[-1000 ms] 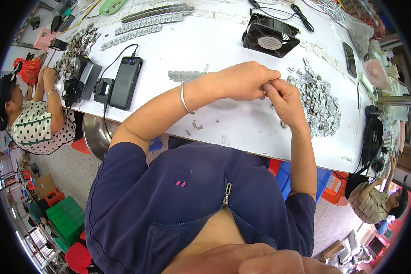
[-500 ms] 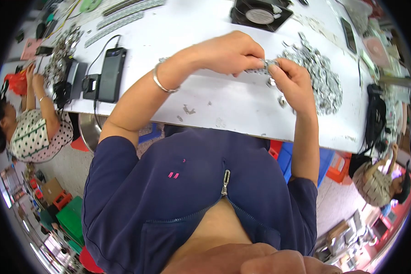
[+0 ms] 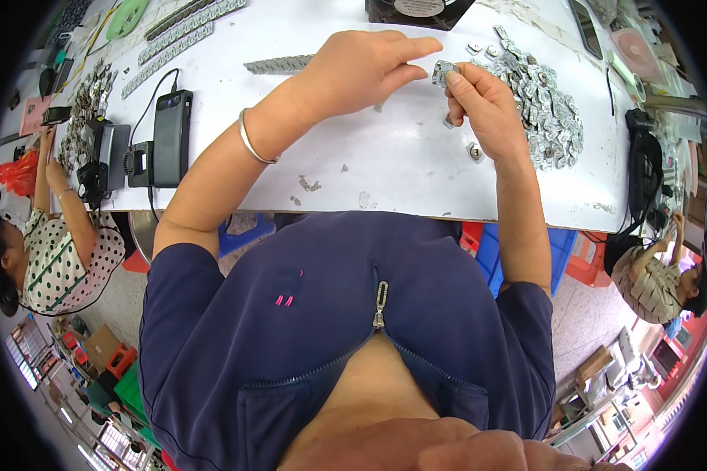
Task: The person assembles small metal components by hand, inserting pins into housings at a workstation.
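Note:
My right hand [image 3: 489,108] pinches a few small flat silver metal pieces [image 3: 441,74] between thumb and fingertips. Just left of them is my left hand [image 3: 369,69], its index finger and thumb stretched out and apart, with nothing visible between them. A row of stacked metal pieces [image 3: 276,64] lies on the table and runs behind my left wrist. Beside my right hand spreads a loose heap of similar silver pieces [image 3: 538,110]. One loose piece [image 3: 474,151] rests below my right hand, near the wrist.
A black device with a round pale label [image 3: 418,6] stands at the far edge. Finished-looking rows of metal pieces [image 3: 179,47] and a corded black box [image 3: 172,133] lie on the left. Co-workers sit at left [image 3: 63,251] and right [image 3: 650,279].
My hands have come apart: my left hand has drawn away and opened its fingers, while my right keeps the metal pieces. The whole view has shifted slightly.

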### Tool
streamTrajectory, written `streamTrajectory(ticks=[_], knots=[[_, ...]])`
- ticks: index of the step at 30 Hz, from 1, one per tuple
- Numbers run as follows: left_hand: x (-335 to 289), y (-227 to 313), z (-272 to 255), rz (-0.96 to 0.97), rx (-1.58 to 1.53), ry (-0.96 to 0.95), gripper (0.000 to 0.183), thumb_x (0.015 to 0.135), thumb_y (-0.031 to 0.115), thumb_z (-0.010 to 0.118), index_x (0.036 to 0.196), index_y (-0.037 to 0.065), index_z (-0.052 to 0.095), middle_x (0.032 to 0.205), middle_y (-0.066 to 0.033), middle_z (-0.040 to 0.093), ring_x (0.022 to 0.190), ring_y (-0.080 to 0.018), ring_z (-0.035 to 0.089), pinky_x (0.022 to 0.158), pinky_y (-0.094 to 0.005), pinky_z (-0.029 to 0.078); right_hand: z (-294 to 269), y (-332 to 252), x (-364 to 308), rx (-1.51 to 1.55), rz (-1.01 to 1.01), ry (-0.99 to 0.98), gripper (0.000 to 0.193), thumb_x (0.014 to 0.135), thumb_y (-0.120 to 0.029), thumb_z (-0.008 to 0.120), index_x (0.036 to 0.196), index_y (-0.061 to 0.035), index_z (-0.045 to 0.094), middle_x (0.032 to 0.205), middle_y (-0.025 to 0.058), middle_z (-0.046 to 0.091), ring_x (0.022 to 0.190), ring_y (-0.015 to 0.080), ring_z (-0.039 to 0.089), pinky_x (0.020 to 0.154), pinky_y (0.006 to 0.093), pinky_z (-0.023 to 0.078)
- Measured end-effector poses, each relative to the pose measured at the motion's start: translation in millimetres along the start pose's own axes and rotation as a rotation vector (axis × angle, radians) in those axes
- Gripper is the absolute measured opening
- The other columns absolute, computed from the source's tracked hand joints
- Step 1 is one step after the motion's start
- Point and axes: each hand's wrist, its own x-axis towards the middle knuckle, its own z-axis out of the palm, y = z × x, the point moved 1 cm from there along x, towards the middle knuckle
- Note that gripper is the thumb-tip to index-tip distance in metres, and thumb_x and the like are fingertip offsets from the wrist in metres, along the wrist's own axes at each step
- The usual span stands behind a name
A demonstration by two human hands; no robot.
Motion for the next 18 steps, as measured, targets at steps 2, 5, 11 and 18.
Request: streamTrajectory(ticks=[2, 5, 11, 18], knots=[[-1.7, -3.2, 7.1, 0.043, 0.03, 0.048, 0.033, 0.082, 0.014, 0.07, 0.115, 0.011, 0.065, 0.082, -0.0056, 0.067, 0.064, -0.0201, 0.062, 0.059, -0.0282, 0.051, 0.1, -2.1, 3.3, -0.054, -0.019, -0.001, 0.026, 0.096, -0.022, 0.055, 0.078, -0.0034, 0.056, 0.058, -0.0034, 0.047, 0.051, 0.0049, 0.041, 0.048, 0.0223, 0.036], [-1.4, -5.0, 9.5, 0.071, 0.072, 0.126, 0.03, 0.082, 0.013, 0.07, 0.112, 0.012, 0.067, 0.082, -0.0044, 0.069, 0.066, -0.0192, 0.065, 0.058, -0.0276, 0.052, 0.1, -3.3, 6.4, -0.06, -0.049, -0.016, 0.026, 0.095, -0.023, 0.055, 0.078, -0.003, 0.057, 0.058, -0.0037, 0.047, 0.05, 0.0043, 0.041, 0.047, 0.0225, 0.035], [-0.4, -11.2, 11.9, 0.144, 0.117, 0.171, 0.025, 0.082, 0.016, 0.069, 0.106, 0.013, 0.067, 0.082, -0.0018, 0.07, 0.066, -0.0179, 0.066, 0.054, -0.0261, 0.052, 0.9, -5.0, 8.5, -0.157, -0.019, -0.007, 0.023, 0.096, -0.023, 0.056, 0.086, -0.0025, 0.06, 0.064, -0.0042, 0.048, 0.054, 0.0039, 0.042, 0.05, 0.0204, 0.036], [-1.6, -17.4, 13.9, 0.189, 0.148, 0.211, 0.018, 0.081, 0.012, 0.067, 0.1, 0.015, 0.066, 0.079, 0.0015, 0.069, 0.064, -0.0156, 0.066, 0.049, -0.0258, 0.049, 5.4, -6.6, 12.5, -0.196, -0.025, 0.043, 0.024, 0.092, -0.024, 0.057, 0.083, -0.003, 0.063, 0.058, -0.0051, 0.047, 0.051, 0.0034, 0.04, 0.046, 0.0225, 0.034]])
